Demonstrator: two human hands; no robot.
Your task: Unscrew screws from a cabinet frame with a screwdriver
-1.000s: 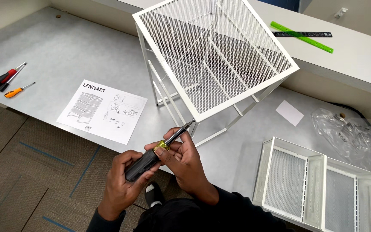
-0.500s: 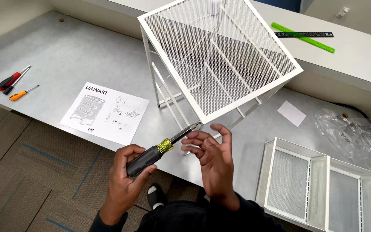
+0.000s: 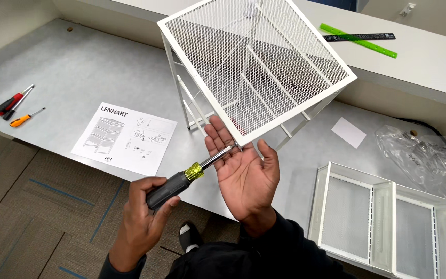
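Observation:
My left hand [image 3: 144,214] grips the black handle of a screwdriver [image 3: 181,179] with a yellow-green collar. Its metal shaft points up and right, and the tip lies across my right hand [image 3: 243,173]. That hand is open, palm up, fingers spread, just under the near corner of a white wire-mesh frame [image 3: 256,62] standing on the grey table [image 3: 78,77]. I cannot tell whether anything small rests in the palm.
A white instruction sheet [image 3: 125,137] lies left of the frame. Red and orange screwdrivers [image 3: 16,106] sit at the far left. White mesh drawers [image 3: 393,219] are at the right, with a clear plastic bag [image 3: 421,155], a paper slip [image 3: 349,132] and rulers [image 3: 360,40] on the shelf.
My right hand let go of the screwdriver shaft, turned palm up and opened under the frame's corner. The left hand kept its grip on the handle.

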